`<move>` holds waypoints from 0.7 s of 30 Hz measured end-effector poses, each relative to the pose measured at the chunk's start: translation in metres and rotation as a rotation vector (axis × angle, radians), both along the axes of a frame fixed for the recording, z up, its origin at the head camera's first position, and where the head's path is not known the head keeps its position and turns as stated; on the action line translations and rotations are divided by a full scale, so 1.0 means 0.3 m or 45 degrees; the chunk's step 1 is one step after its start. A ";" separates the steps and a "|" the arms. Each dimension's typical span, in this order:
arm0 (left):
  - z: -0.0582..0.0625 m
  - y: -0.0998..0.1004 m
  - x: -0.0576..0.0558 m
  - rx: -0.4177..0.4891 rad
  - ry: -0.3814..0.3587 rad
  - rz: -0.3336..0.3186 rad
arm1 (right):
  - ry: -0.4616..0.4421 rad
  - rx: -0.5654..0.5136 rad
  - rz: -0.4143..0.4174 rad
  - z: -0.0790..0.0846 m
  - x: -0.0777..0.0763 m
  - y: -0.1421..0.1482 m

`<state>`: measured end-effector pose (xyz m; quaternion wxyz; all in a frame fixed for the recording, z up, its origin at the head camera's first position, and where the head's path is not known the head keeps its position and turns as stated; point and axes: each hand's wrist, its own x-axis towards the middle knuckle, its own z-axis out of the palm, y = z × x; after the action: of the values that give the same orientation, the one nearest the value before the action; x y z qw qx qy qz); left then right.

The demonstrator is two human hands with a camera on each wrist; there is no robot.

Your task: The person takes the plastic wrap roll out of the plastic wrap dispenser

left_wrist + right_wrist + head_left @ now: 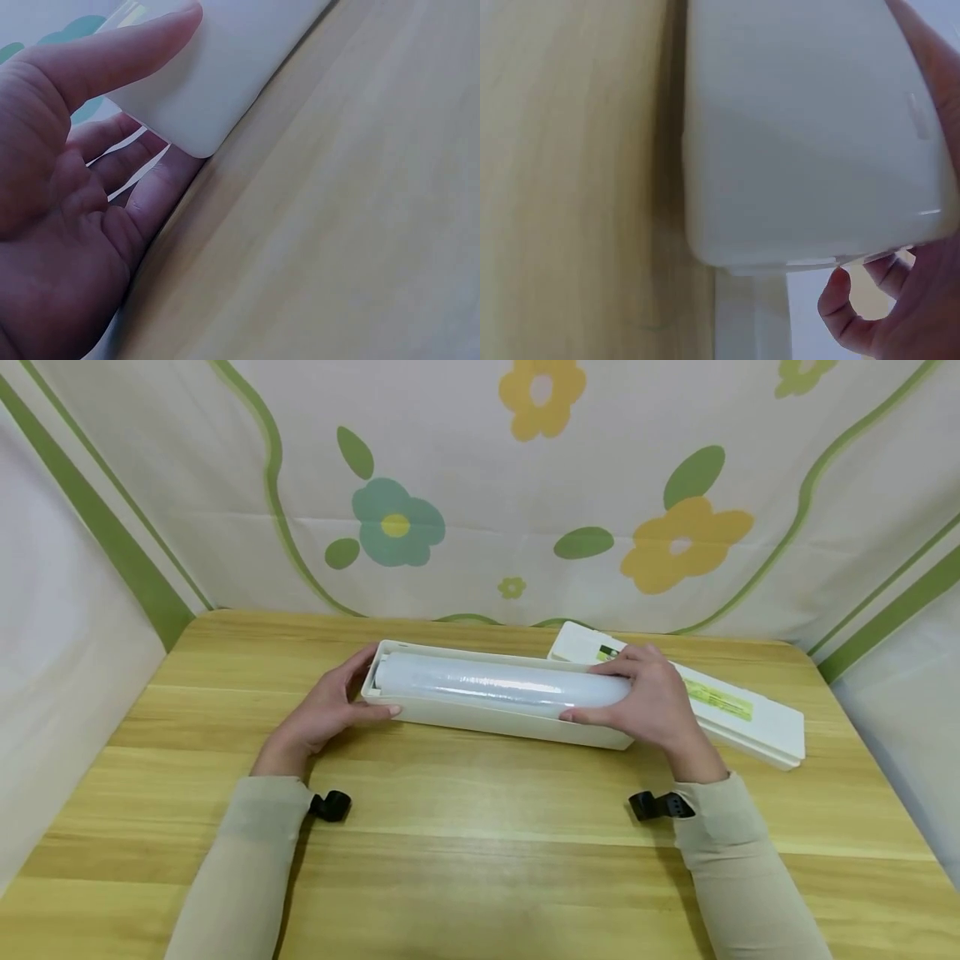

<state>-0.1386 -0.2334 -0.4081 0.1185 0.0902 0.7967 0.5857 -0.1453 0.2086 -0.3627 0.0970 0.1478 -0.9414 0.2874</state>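
Observation:
An open, long cream-white box (480, 724) lies on the table with a roll of cling film (487, 681) in its length. At the box's left end my left hand (330, 706) holds on, thumb along the near wall and fingers behind the end; the left wrist view shows the box corner (202, 112) between them. From above, my right hand (652, 697) grips the right end of the roll, thumb on the near side and fingers on the far side. In the right wrist view the box's end wall (810, 135) hides much of that hand.
Behind my right hand, a long white lid (776, 727) with a yellow-green label lies slantwise on the wooden table (480, 860). A white curtain (465, 468) with printed flowers hangs along the table's back edge and both sides.

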 end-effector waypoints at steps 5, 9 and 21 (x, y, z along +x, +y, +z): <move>-0.001 0.002 0.000 0.005 0.006 -0.002 | -0.013 -0.045 -0.035 0.026 0.015 -0.011; 0.002 0.006 -0.004 -0.009 0.011 -0.006 | 0.107 -0.058 -0.026 0.058 0.035 -0.025; 0.003 0.003 0.005 -0.014 0.007 0.000 | 0.065 -0.053 0.244 0.104 0.055 -0.041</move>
<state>-0.1371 -0.2326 -0.4070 0.1170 0.0911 0.8003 0.5810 -0.1288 0.1964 -0.3315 0.0961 0.2426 -0.9139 0.3109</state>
